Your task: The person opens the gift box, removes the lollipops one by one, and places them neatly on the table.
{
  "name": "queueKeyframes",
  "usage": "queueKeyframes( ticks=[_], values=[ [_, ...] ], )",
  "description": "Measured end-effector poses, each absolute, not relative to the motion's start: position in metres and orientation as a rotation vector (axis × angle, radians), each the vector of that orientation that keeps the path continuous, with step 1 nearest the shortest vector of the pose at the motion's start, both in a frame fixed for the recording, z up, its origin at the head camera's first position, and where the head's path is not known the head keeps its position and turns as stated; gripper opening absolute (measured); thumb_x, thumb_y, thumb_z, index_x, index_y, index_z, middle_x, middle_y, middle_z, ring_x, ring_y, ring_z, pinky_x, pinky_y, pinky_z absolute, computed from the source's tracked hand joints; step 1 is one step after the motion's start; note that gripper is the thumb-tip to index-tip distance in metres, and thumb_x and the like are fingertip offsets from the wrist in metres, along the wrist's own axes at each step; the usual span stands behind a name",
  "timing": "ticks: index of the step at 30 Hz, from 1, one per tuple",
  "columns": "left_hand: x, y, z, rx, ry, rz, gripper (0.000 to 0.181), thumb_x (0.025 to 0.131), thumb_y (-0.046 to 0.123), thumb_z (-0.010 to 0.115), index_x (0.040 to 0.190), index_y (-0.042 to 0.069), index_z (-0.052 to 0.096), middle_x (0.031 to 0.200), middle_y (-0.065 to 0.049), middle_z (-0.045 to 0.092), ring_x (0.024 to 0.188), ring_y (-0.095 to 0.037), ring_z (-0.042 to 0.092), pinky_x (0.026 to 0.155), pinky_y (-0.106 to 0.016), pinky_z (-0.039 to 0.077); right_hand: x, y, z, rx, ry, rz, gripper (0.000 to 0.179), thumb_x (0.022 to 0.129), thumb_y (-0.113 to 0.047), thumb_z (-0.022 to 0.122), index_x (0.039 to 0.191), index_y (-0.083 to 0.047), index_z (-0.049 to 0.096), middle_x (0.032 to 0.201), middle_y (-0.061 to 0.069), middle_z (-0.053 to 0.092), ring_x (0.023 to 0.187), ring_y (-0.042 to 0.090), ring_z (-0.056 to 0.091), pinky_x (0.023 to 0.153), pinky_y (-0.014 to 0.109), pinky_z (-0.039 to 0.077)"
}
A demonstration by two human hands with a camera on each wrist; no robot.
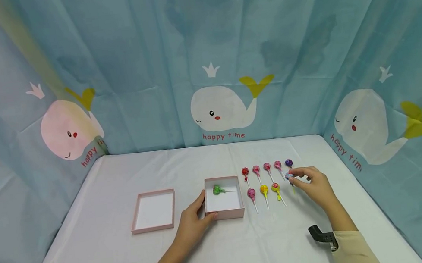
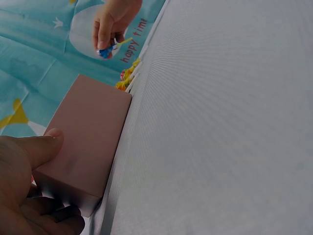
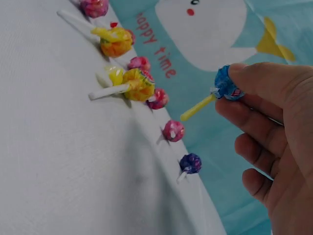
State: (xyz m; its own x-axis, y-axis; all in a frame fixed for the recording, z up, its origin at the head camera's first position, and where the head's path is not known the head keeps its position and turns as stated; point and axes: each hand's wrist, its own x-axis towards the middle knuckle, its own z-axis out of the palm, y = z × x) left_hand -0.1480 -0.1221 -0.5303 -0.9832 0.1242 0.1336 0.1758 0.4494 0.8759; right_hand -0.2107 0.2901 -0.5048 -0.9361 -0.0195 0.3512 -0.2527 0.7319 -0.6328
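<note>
Between thumb and fingertips my right hand (image 1: 315, 184) pinches a blue-wrapped lollipop (image 3: 226, 84) by its head, the yellow stick pointing out; it is held above the table. My left hand (image 1: 192, 222) grips the left side and front corner of a pink box (image 1: 226, 214), its thumb on the front wall in the left wrist view. Inside the box lies a green lollipop (image 1: 217, 189). Right of the box, lollipops lie in two rows, among them a red one (image 1: 245, 171), a purple one (image 1: 289, 163) and a yellow one (image 1: 264, 189).
A shallow pink lid (image 1: 155, 229) with a white inside lies left of the box. The table has a white cloth (image 1: 271, 246). A blue curtain (image 1: 147, 121) printed with whales stands around the back and sides.
</note>
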Motion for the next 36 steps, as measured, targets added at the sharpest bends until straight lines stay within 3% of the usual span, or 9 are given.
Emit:
queueKeyframes(
  ticks=[12, 25, 36],
  values=[
    [-0.149, -0.122, -0.53, -0.278, -2.623, -1.595, 0.088, 0.085, 0.027, 0.085, 0.158, 0.011, 0.038, 0.16, -0.007, 0.042, 0.148, -0.026, 0.039, 0.116, -0.041, 0.041, -0.217, 0.296, -0.518, 0.098, -2.752, 1.03, 0.03, 0.092, -0.034, 0.078, 0.115, -0.014, 0.077, 0.1, 0.007, 0.07, 0.095, 0.024, 0.058, 0.074, 0.033, 0.044],
    [-0.149, -0.122, -0.529, -0.277, -2.624, -1.591, 0.087, 0.086, 0.025, 0.085, 0.158, 0.011, 0.039, 0.16, -0.006, 0.042, 0.148, -0.025, 0.039, 0.116, -0.04, 0.042, -0.223, 0.301, -0.538, 0.052, -2.821, 1.034, 0.031, 0.092, -0.042, 0.077, 0.11, -0.017, 0.078, 0.099, 0.003, 0.07, 0.094, 0.02, 0.059, 0.08, 0.038, 0.048],
    [-0.148, -0.122, -0.529, -0.267, -2.625, -1.61, 0.088, 0.085, 0.027, 0.085, 0.159, 0.013, 0.038, 0.161, -0.004, 0.041, 0.148, -0.024, 0.038, 0.117, -0.04, 0.041, -0.224, 0.297, -0.54, 0.09, -2.793, 0.973, 0.024, 0.091, -0.034, 0.08, 0.105, -0.015, 0.079, 0.1, 0.005, 0.073, 0.095, 0.023, 0.061, 0.084, 0.043, 0.05]
  ],
)
